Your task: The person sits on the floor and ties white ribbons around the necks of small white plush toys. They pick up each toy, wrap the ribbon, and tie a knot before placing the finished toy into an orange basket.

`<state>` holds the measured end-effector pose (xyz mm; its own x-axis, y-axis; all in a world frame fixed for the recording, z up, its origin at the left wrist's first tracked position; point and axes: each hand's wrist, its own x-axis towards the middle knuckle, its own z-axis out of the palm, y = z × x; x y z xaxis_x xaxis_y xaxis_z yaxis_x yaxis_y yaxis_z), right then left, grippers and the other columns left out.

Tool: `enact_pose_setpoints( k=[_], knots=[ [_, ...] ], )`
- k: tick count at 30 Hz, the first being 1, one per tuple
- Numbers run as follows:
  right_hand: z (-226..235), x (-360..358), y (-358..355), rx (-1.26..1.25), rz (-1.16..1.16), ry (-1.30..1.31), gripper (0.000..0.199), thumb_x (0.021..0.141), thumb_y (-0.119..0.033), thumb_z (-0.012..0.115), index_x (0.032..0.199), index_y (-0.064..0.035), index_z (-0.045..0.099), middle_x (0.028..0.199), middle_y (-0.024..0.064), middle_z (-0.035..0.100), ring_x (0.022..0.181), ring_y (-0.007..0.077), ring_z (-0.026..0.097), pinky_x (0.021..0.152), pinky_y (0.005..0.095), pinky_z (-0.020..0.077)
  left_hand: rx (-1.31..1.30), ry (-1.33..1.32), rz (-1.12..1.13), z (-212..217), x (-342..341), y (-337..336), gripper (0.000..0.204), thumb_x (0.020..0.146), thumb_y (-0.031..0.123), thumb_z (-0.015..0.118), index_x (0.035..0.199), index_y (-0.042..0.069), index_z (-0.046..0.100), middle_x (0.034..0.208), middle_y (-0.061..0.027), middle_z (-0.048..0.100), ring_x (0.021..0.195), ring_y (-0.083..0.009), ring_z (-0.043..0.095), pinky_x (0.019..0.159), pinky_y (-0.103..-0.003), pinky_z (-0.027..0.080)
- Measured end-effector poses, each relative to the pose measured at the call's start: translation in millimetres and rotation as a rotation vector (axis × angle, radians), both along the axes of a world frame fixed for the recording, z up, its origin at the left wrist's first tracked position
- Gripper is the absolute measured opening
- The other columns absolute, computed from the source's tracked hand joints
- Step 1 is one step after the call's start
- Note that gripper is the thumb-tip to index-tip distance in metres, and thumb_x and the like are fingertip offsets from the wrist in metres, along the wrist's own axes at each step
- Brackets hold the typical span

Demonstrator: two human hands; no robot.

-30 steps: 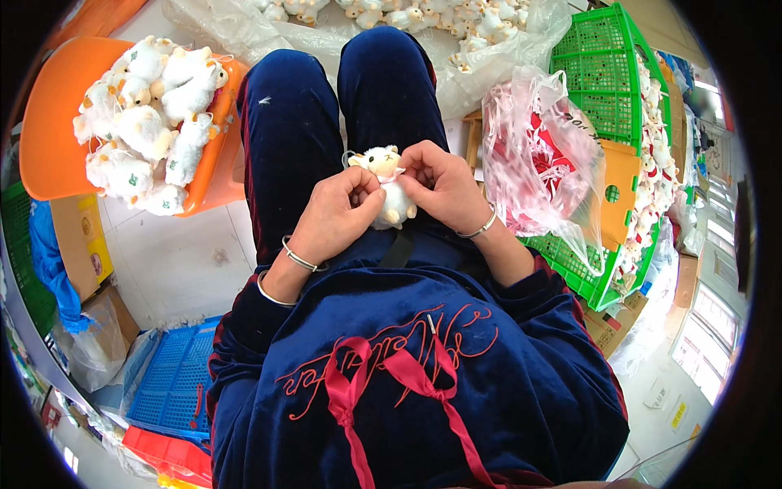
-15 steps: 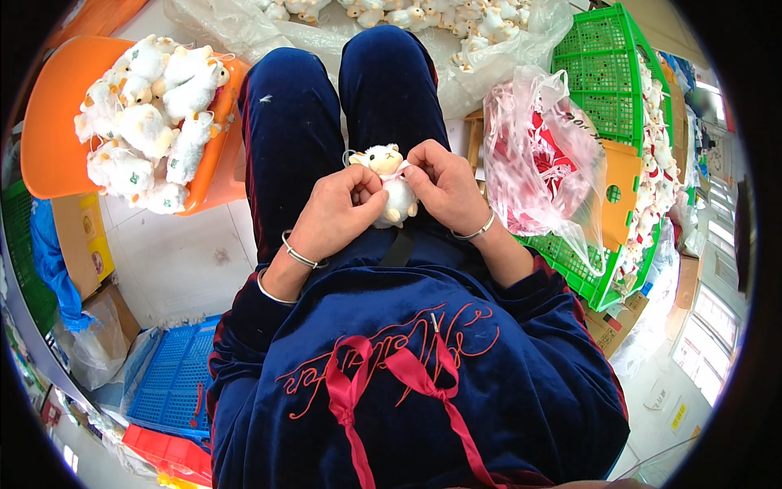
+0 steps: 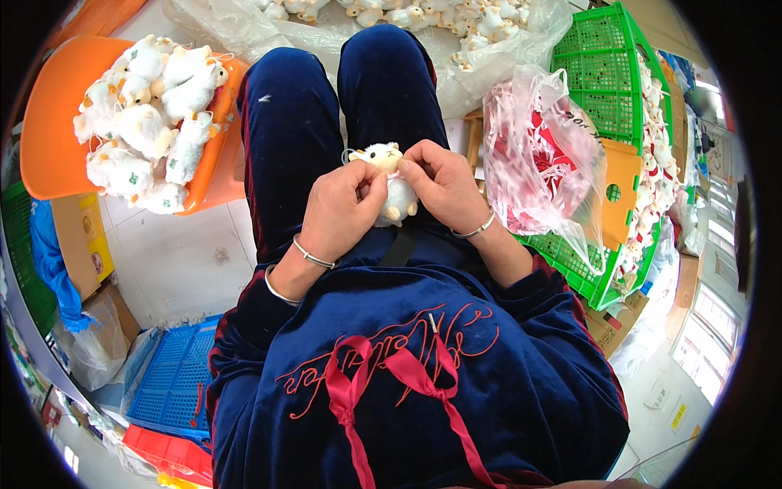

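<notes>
A small white plush animal with a cream face, dark eyes and a loop of cord at its head rests upright on my lap between my hands. At its neck is a thin pale pink ribbon, mostly hidden by my fingers. My left hand is closed in a pinch at one side of the neck, thumb against bent fingers. On the other side my right hand pinches with thumb and forefinger, close to the chin. Both pinches seem to be on the ribbon, though the fingertips cover its ends.
Several similar white plush toys are heaped on an orange chair at left. To the right are a clear plastic bag of red and pink ribbons and a green crate beside more toys. A blue crate stands lower left.
My left hand has shifted slightly right, closer to the toy's neck. The right hand has moved a little inward, so less of the ribbon shows. The toy's head has turned slightly.
</notes>
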<state>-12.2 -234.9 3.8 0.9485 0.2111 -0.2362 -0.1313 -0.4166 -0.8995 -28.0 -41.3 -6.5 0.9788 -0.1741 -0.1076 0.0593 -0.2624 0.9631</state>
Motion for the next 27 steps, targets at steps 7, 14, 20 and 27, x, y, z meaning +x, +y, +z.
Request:
enact_pose_setpoints(
  k=[7,14,20,27],
  knots=[
    [5.2,-1.0,1.7,-0.065,0.018,0.0,0.02,0.097,-0.017,0.065,0.09,0.0013,0.063,0.074,0.0125,0.064,0.065,0.0183,0.061,0.062,0.0324,0.0487,-0.063,0.026,-0.007,-9.4,-6.1,3.3,0.013,0.092,0.009,0.065,0.087,-0.002,0.063,0.068,-0.0103,0.061,0.056,-0.0153,0.056,0.054,-0.031,0.045],
    [0.0,-1.4,-0.5,0.075,-0.009,0.099,0.024,0.1,-0.02,0.063,0.09,0.0009,0.063,0.073,0.0068,0.064,0.064,0.0119,0.059,0.061,0.0288,0.0481,-0.23,0.2,0.039,-22.2,-7.1,6.9,0.017,0.094,0.012,0.065,0.085,-0.003,0.063,0.066,-0.0054,0.059,0.058,-0.0087,0.052,0.055,-0.027,0.043],
    [-0.3,-3.0,-0.9,0.234,-0.086,0.212,0.023,0.103,-0.02,0.063,0.09,-0.0008,0.064,0.073,0.0,0.063,0.063,0.0041,0.056,0.06,0.0226,0.0472,-0.083,0.082,0.048,-16.7,-4.5,2.9,0.018,0.094,0.013,0.066,0.085,-0.003,0.064,0.063,-0.0093,0.061,0.055,-0.0125,0.057,0.053,-0.029,0.045],
    [-1.0,-4.0,-1.5,0.141,-0.015,0.202,0.015,0.101,-0.015,0.066,0.097,-0.0007,0.063,0.081,-0.0022,0.062,0.068,0.0027,0.055,0.061,0.0201,0.0467,0.018,-0.036,0.055,-3.8,-4.8,3.1,0.014,0.091,0.01,0.068,0.085,-0.002,0.064,0.069,-0.0125,0.064,0.057,-0.021,0.062,0.056,-0.032,0.048]
  ],
)
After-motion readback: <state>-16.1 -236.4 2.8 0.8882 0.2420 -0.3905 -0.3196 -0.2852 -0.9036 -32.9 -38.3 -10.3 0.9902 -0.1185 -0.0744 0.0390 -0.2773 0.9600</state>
